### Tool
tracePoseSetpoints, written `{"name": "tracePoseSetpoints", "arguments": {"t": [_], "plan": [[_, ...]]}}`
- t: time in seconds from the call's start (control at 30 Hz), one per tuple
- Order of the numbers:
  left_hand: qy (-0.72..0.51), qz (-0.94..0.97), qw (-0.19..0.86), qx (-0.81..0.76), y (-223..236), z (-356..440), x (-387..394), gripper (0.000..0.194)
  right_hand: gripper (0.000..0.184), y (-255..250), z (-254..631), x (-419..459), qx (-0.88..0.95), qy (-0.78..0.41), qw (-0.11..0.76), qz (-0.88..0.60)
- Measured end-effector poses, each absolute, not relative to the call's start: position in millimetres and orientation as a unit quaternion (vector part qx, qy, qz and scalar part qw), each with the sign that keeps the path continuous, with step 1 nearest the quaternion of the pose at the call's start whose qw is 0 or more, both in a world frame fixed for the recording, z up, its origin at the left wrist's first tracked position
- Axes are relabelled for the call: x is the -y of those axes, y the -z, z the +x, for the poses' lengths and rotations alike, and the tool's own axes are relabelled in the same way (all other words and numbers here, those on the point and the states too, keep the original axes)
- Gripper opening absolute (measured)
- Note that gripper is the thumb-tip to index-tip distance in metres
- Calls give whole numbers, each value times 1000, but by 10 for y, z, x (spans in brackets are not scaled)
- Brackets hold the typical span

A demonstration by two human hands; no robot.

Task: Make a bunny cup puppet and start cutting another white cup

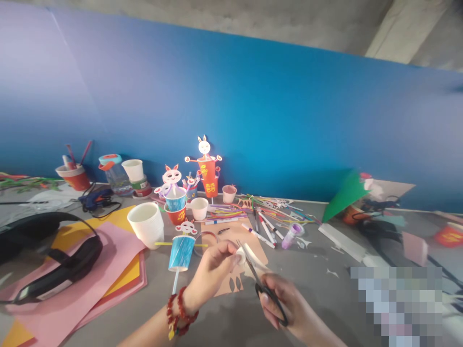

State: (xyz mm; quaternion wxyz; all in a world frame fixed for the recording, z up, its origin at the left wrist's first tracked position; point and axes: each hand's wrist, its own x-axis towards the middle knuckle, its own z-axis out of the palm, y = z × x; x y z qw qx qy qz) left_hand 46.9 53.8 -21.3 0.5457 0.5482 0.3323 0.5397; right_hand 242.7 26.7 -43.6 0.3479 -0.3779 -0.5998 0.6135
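My left hand (213, 270), with a red bead bracelet at the wrist, pinches a small round piece of white paper (240, 256). Black-handled scissors (254, 273) are in my right hand (284, 296), fingers through the loops, with the blades up against the paper's right edge. Below the blades lies a brown sheet (235, 284) with dark leaf-shaped pieces on it. Left of my left hand stands a blue paper cup (181, 253) with a paper animal face above it, a yellow stick across it and a straw beneath.
White cups (146, 224) and decorated cup figures (209, 173) stand behind. Markers (265, 229) and coloured pipe cleaners (282, 209) lie beyond my hands. Coloured paper (119, 246) and a black headset (54, 265) are at left; a green sheet (342, 195) leans at right.
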Motion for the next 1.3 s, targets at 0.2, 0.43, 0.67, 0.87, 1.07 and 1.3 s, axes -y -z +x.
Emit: {"name": "tracePoseSetpoints", "arguments": {"t": [0.2,0.43,0.67,0.87,1.07,1.3], "plan": [[-546,544,541,-336,168,476,-524,26,68,392,2417,-247,585,-626,337,-390],[-554,538,538,-337,97,497,-519,29,70,346,2420,-236,587,-618,330,-407],[-554,543,532,-339,117,479,-520,27,67,405,2418,-238,604,-609,334,-391],[-552,549,527,-341,134,462,-529,26,66,437,2434,-243,598,-621,332,-382],[-546,564,523,-333,139,440,-530,24,68,398,2435,-244,591,-621,335,-390],[-547,554,531,-332,130,444,-542,23,68,410,2425,-241,595,-614,330,-400]]}}
